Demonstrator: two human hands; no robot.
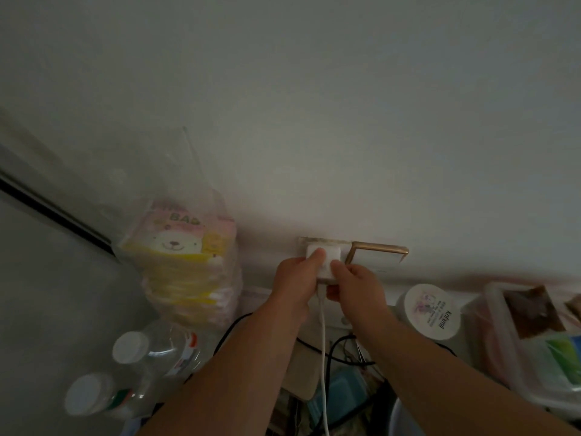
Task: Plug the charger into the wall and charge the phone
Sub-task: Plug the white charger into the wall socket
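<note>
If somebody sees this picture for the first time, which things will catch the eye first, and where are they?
In the lower middle, the left hand and the right hand both hold a white charger against the wall socket, and its white cable hangs down between the arms. To the left, a pink and yellow pack with a bear face stands against the wall. A white-lidded jar sits at the right.

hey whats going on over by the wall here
A person is pressing a white charger block against the wall socket with both hands: the left hand holds its left side, the right hand its right. A white cable hangs down from the block. Whether it is fully seated can't be told, and no phone is in view.
</note>
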